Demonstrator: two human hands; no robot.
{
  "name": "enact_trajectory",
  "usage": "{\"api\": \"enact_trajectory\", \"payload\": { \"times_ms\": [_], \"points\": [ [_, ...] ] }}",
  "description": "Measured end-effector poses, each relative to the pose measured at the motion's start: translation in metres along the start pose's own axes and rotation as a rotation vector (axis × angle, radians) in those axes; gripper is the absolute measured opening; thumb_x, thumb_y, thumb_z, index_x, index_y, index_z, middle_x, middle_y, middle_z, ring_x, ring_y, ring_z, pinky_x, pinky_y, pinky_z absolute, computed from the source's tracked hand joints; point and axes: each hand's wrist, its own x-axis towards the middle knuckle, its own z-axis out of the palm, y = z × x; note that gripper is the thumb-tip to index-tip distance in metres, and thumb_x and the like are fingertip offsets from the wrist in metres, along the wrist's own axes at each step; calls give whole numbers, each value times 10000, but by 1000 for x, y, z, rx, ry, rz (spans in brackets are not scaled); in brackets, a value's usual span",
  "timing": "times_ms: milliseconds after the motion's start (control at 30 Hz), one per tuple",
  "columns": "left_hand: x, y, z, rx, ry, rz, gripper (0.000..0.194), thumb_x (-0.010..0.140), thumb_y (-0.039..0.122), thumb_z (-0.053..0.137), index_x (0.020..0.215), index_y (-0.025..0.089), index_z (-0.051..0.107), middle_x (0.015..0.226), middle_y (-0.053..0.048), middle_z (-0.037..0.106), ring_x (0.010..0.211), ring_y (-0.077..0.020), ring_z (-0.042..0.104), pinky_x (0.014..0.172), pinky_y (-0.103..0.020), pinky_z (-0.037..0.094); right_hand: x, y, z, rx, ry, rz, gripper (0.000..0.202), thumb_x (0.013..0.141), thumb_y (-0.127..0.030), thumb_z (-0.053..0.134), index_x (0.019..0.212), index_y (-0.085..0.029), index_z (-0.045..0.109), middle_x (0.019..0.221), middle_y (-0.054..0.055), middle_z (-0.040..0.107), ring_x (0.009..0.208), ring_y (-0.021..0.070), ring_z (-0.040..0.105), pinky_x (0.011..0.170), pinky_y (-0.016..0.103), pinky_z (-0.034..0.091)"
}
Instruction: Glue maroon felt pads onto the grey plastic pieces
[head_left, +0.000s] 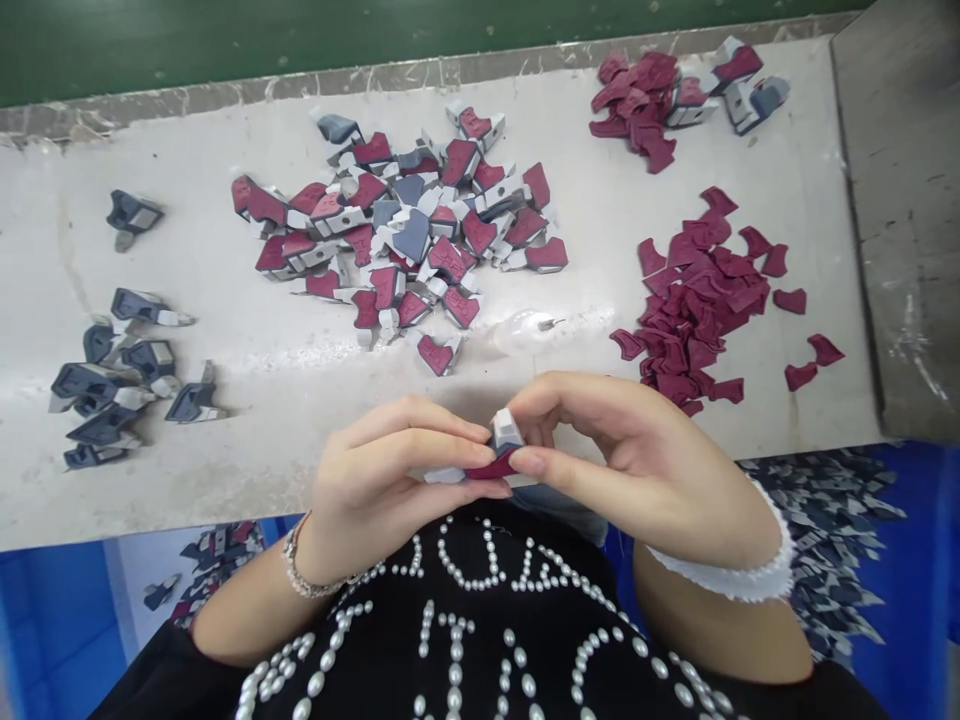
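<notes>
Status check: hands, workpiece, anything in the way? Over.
Left hand and right hand on one red-grey piece. Fingers partly hide it. Mixed pile beyond, not touching.

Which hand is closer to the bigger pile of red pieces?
Right. The right hand is below and left of the red pile in view; the left hand is farther left, beyond the piece both hold.

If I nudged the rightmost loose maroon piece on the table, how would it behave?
The maroon piece looks thin and lies low, so it would probably slide rather than roll. It seems small compared with the right hand, so it is likely light. Its crisp outline suggests it may hold its shape.
</notes>
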Motion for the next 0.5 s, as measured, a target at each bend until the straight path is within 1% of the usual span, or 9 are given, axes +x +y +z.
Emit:
{"api": "enact_trajectory", "payload": {
  "times_ms": [167,233,300,400,500],
  "points": [
    [0,-1,-1,-3,9,10,259,736,198,855,951,149,720,925,-48,749,772,-129,735,712,-216,656,0,2,0,22,-17,-21,77,968,-229,595,984,-172,644,842,-11,623,760,131,586,702,281,495],
    [1,-1,-2,-16,9,5,251,741,221,851,947,161,720,923,-40,751,764,-126,736,706,-215,656,0,0,1,-28,-33,-35,110,989,-250,557,1015,-180,637,872,-6,635,781,138,591,717,292,493],
    [1,-1,-1,-22,3,-1,253,740,222,852,951,174,721,928,-33,755,762,-126,737,699,-216,656,1,-3,4,-133,-38,-42,147,1010,-254,502,1006,-190,635,868,-1,635,781,147,583,710,308,478],
    [-1,-1,1,-20,6,-24,275,722,177,863,957,167,722,938,-39,756,787,-132,737,719,-226,655,2,-7,10,-274,16,-71,159,1006,-217,457,954,-193,605,808,0,596,724,154,546,669,318,454],
    [-4,-2,3,-21,40,-37,289,713,174,870,963,178,725,934,-40,762,784,-143,741,698,-240,660,2,-7,15,-301,63,-71,152,1001,-206,445,897,-209,556,741,-13,543,662,153,512,620,311,441]
  ]
}}
